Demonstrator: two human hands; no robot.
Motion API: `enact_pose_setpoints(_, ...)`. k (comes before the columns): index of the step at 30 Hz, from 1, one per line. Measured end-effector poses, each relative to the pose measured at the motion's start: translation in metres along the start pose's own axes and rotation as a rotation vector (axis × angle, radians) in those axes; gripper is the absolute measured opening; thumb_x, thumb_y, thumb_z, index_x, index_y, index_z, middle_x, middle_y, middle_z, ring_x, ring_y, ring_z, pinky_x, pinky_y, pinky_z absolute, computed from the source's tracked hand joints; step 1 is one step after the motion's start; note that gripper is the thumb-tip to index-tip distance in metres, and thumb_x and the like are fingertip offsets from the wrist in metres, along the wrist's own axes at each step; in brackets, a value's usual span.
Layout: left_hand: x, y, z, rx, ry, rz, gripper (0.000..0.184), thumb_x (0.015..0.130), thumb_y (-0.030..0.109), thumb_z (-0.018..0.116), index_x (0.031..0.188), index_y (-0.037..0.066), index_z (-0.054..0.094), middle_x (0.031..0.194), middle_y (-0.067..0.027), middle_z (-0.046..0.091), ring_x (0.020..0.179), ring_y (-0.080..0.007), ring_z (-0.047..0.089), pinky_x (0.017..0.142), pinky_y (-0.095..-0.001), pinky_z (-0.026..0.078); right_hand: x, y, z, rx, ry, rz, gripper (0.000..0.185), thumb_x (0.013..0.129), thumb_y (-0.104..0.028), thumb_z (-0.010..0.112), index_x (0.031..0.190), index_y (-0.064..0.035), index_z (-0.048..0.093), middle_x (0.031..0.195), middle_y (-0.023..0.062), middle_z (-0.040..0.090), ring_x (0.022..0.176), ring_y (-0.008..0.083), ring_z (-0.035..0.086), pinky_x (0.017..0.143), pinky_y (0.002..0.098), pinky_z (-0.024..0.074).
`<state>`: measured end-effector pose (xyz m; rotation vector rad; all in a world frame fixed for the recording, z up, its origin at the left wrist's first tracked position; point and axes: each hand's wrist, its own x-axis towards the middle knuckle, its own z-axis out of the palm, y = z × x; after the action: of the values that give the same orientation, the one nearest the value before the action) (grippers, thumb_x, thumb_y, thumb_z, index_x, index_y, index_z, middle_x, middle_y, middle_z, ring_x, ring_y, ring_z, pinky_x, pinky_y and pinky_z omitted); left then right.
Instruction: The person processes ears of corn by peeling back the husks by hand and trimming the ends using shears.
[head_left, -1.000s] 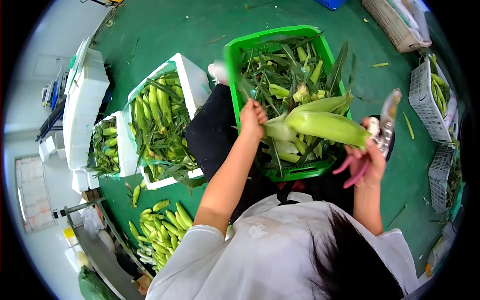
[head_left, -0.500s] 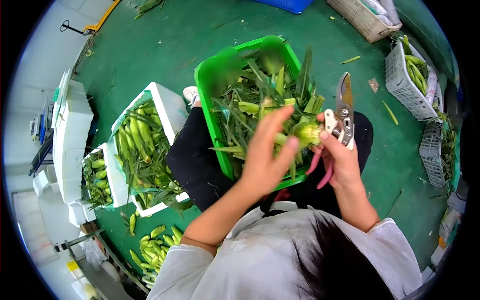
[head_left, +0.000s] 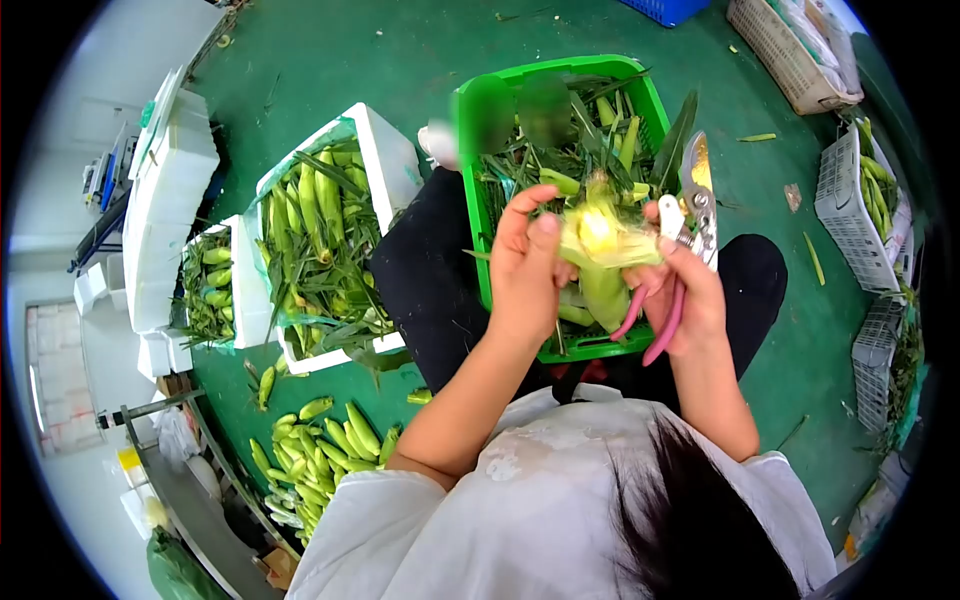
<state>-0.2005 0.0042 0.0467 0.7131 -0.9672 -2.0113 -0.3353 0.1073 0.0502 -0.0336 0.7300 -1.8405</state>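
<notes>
We see the corn ear (head_left: 604,292) held above the green basket (head_left: 655,105), its opened, yellowish end turned up to our view and its long axis running from there down toward the person's lap. Loose leaves (head_left: 520,165) lie below and around it, and the shears (head_left: 703,210) stand just beside, blade upward, pink handles near its lower side. The ear is between both hands: the right hand's (head_left: 698,290) grip is clamped on the shears, while the left hand's (head_left: 525,280) thumb and index stand apart, and whether its other fingers clamp the ear we cannot tell.
</notes>
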Motion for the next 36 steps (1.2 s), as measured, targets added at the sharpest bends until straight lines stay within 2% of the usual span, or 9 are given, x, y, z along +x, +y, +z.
enact_pose_setpoints(5,-0.007,0.001,-0.019,-0.144,0.068,-0.270,0.040,0.103,0.043,0.044,0.119,0.009,0.054,0.066,0.0022,0.045,0.057,-0.0104,0.044,0.057,-0.0270,0.039,0.011,-0.010,0.006,0.024,-0.140,0.036,0.038,0.090,-0.005,0.059,0.126,0.0033,0.052,0.092,0.0088,0.063,0.067,0.0149,0.055,0.068,0.0323,0.0471)
enact_pose_setpoints(9,-0.014,-0.017,-0.079,-0.351,-0.189,-1.052,0.079,0.089,0.078,0.035,0.119,0.010,0.058,0.084,-0.0100,0.066,0.067,-0.0232,0.063,0.055,-0.0353,0.048,0.010,-0.001,0.022,-0.433,-0.252,0.101,0.043,0.085,-0.008,0.067,0.125,0.0016,0.053,0.095,0.0059,0.059,0.070,0.0125,0.057,0.065,0.0283,0.0498)
enact_pose_setpoints(11,-0.023,0.009,-0.068,-0.350,-0.272,-0.966,0.080,0.088,0.078,0.038,0.125,0.010,0.058,0.101,-0.0151,0.070,0.089,-0.0292,0.069,0.079,-0.0480,0.057,0.003,0.010,0.031,-0.708,-0.364,0.238,0.043,0.086,-0.009,0.066,0.125,0.0015,0.053,0.098,0.0044,0.060,0.073,0.0143,0.058,0.066,0.0304,0.0512)
enact_pose_setpoints(17,-0.069,0.025,-0.105,-0.680,0.140,-0.388,0.054,0.091,0.048,0.064,0.124,0.006,0.054,0.120,-0.0133,0.064,0.110,-0.0261,0.062,0.096,-0.0440,0.049,-0.019,0.106,0.081,-1.681,-0.972,-0.541,0.040,0.075,-0.011,0.068,0.113,-0.0038,0.057,0.093,0.0120,0.063,0.088,0.0354,0.060,0.076,0.0451,0.0457)
enact_pose_setpoints(20,-0.139,0.053,-0.180,-0.576,0.599,0.037,0.048,0.094,0.043,0.063,0.127,0.010,0.052,0.098,-0.0096,0.063,0.077,-0.0189,0.058,0.072,-0.0335,0.051,-0.029,0.131,0.080,-1.349,-0.991,-0.241,0.042,0.078,-0.005,0.067,0.119,-0.0050,0.056,0.091,0.0130,0.062,0.080,0.0323,0.061,0.072,0.0400,0.0481)
enact_pose_setpoints(26,-0.511,0.036,-0.493,-0.049,1.939,0.004,0.049,0.085,0.049,0.070,0.109,0.006,0.061,0.085,-0.0075,0.057,0.057,-0.0168,0.045,0.047,-0.0298,0.037,0.001,0.119,0.013,-0.881,-0.319,0.492,0.045,0.087,-0.003,0.061,0.131,0.0007,0.051,0.085,0.0001,0.057,0.072,0.0087,0.054,0.063,0.0234,0.0458)
enact_pose_setpoints(28,-0.625,0.053,-0.519,-0.376,1.853,0.311,0.037,0.094,0.036,0.060,0.120,0.009,0.062,0.116,-0.0137,0.065,0.094,-0.0263,0.065,0.075,-0.0404,0.055,0.001,0.102,-0.009,-0.846,-0.104,0.578,0.046,0.089,-0.010,0.061,0.132,0.0000,0.051,0.084,0.0025,0.058,0.077,0.0134,0.055,0.062,0.0279,0.0467)
enact_pose_setpoints(32,-0.596,0.123,-0.548,-0.249,2.091,0.845,0.036,0.092,0.025,0.059,0.125,0.009,0.059,0.114,-0.0125,0.066,0.092,-0.0248,0.066,0.074,-0.0370,0.055,-0.010,0.086,-0.070,-0.584,-0.012,0.671,0.045,0.088,-0.014,0.060,0.130,-0.0007,0.049,0.087,0.0102,0.060,0.078,0.0240,0.059,0.064,0.0376,0.0519)
enact_pose_setpoints(36,-0.319,0.181,-0.640,0.344,1.174,0.848,0.040,0.091,0.014,0.059,0.130,0.009,0.057,0.112,-0.0113,0.067,0.090,-0.0233,0.066,0.073,-0.0336,0.055,-0.024,0.083,-0.119,-0.377,0.104,0.688,0.050,0.092,-0.021,0.058,0.137,-0.0047,0.045,0.107,0.0127,0.061,0.105,0.0272,0.057,0.095,0.0416,0.0447)
